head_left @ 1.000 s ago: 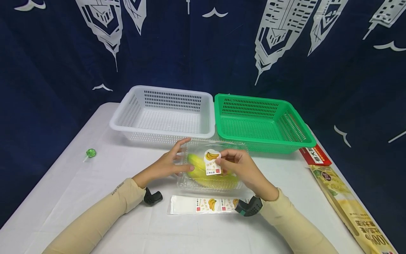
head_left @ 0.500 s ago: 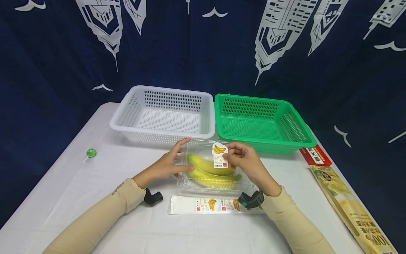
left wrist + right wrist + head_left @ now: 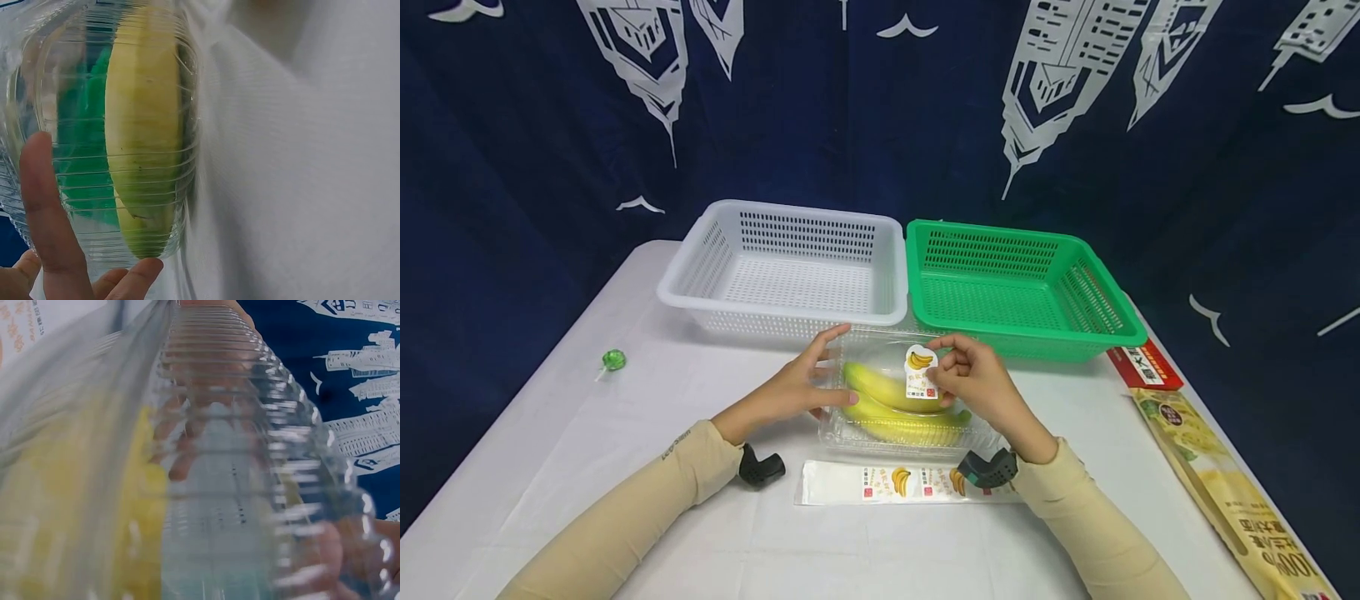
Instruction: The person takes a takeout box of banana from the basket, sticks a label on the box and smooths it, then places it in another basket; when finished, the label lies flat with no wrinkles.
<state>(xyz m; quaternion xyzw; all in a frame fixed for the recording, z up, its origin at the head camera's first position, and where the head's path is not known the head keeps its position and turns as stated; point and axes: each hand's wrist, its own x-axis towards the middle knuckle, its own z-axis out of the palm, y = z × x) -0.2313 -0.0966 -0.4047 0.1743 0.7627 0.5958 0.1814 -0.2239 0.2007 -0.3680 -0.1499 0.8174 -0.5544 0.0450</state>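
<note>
A clear plastic clamshell box (image 3: 850,437) with yellow bananas (image 3: 902,423) inside lies on the white table, its lid down. My left hand (image 3: 793,387) holds the box by its left side, the thumb low and the forefinger near the far corner. My right hand (image 3: 977,379) pinches the right edge of a white banana sticker (image 3: 919,379) over the lid; whether it is stuck down all over I cannot tell. In the left wrist view, fingers touch the ribbed box wall around a banana (image 3: 144,125). Below the box lies a strip of banana stickers (image 3: 835,483), its right end partly hidden.
A white basket (image 3: 782,312) and a green basket (image 3: 1030,333) stand side by side behind the box. At the right edge lie a yellow food packet (image 3: 1225,492) and a red packet (image 3: 1131,367). A green lollipop (image 3: 613,360) lies far left.
The right hand has moved the sticker rightward and a little away over the lid, then slightly back toward me. The left hand keeps its hold on the box.
</note>
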